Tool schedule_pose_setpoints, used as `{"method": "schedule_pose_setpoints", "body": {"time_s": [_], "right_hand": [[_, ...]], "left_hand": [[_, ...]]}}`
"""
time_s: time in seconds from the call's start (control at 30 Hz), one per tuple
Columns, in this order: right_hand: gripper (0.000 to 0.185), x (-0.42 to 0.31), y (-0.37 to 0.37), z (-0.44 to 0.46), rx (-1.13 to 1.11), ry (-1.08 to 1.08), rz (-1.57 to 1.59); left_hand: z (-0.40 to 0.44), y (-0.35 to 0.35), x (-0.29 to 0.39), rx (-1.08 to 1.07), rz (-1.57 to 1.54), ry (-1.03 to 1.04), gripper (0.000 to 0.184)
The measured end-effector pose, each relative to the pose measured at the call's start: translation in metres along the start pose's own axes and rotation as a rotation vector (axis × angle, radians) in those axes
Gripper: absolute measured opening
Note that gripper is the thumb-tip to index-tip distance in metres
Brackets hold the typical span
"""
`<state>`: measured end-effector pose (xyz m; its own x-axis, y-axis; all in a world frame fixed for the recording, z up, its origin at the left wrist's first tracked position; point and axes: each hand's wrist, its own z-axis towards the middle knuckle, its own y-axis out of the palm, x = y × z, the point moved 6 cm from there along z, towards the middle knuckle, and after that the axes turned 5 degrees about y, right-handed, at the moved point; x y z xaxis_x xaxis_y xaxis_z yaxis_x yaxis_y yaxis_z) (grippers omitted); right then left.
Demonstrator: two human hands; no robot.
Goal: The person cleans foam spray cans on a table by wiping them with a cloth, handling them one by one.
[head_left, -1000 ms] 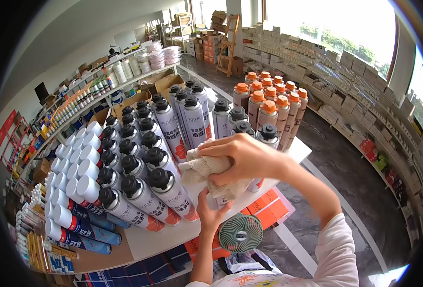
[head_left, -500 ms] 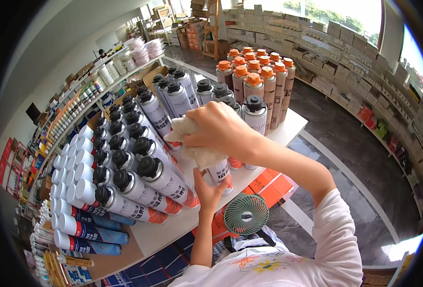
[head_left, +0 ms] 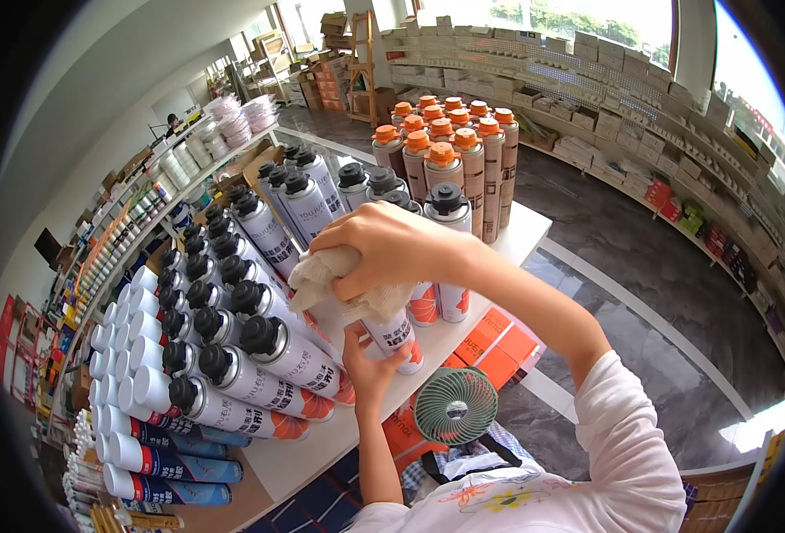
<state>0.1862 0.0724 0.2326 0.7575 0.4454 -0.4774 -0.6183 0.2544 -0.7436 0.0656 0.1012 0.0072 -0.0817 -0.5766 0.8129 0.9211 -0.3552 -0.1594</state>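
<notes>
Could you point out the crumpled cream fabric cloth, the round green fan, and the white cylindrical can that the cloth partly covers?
Crumpled cream fabric cloth (head_left: 320,274): head view, on its bunched folds.
Round green fan (head_left: 456,408): head view, mid-grille.
White cylindrical can (head_left: 394,334): head view, on its printed side.

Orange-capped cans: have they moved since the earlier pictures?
No: the orange-capped cans stand at the same right-hand end of the white table; the view itself has shifted.
</notes>
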Motion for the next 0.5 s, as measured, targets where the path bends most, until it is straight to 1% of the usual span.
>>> {"method": "schedule_pose_setpoints", "body": {"time_s": [0.03, 0.07, 0.1, 0.13, 0.17, 0.23, 0.3, 0.33, 0.37, 0.43, 0.47, 0.5], "right_hand": [[0.047, 0.0, 0.0, -0.003, 0.111, 0.078, -0.047], [0.053, -0.001, 0.001, -0.007, 0.145, 0.2, -0.078], [0.053, -0.008, 0.002, -0.009, 0.141, 0.202, -0.07], [0.053, -0.01, 0.0, -0.012, 0.182, 0.287, -0.1], [0.053, -0.01, -0.002, -0.015, 0.224, 0.371, -0.131], [0.049, -0.012, -0.004, -0.016, 0.23, 0.377, -0.147], [0.046, -0.011, -0.003, -0.009, 0.098, 0.331, -0.194], [0.045, -0.006, -0.006, -0.008, 0.123, 0.279, -0.128], [0.049, -0.007, -0.013, -0.01, 0.074, 0.291, -0.034], [0.05, 0.025, -0.011, -0.01, 0.111, 0.182, 0.178], [0.051, 0.035, -0.011, -0.016, 0.077, 0.269, 0.319], [0.051, 0.04, -0.01, -0.022, 0.12, 0.328, 0.39]], "left_hand": [[0.001, 0.001, 0.003, 0.007, 0.003, -0.002, 0.063], [0.001, 0.002, 0.008, 0.018, -0.001, -0.011, 0.063], [0.002, 0.002, 0.011, 0.026, -0.006, -0.021, 0.063], [0.001, 0.003, 0.008, -0.038, 0.048, -0.046, 0.069], [-0.001, 0.001, 0.006, -0.038, 0.054, -0.053, 0.069], [-0.001, 0.001, 0.006, -0.053, 0.02, -0.025, 0.072], [0.001, -0.001, 0.008, -0.049, 0.017, -0.015, 0.072], [0.001, -0.002, 0.01, -0.048, 0.014, -0.006, 0.073], [0.001, -0.002, 0.012, -0.047, 0.021, -0.012, 0.073], [0.002, -0.003, 0.017, -0.017, -0.016, -0.019, 0.064], [0.0, -0.003, 0.007, -0.036, -0.004, -0.03, 0.065], [-0.001, -0.004, 0.005, -0.025, -0.007, -0.032, 0.065]]}}
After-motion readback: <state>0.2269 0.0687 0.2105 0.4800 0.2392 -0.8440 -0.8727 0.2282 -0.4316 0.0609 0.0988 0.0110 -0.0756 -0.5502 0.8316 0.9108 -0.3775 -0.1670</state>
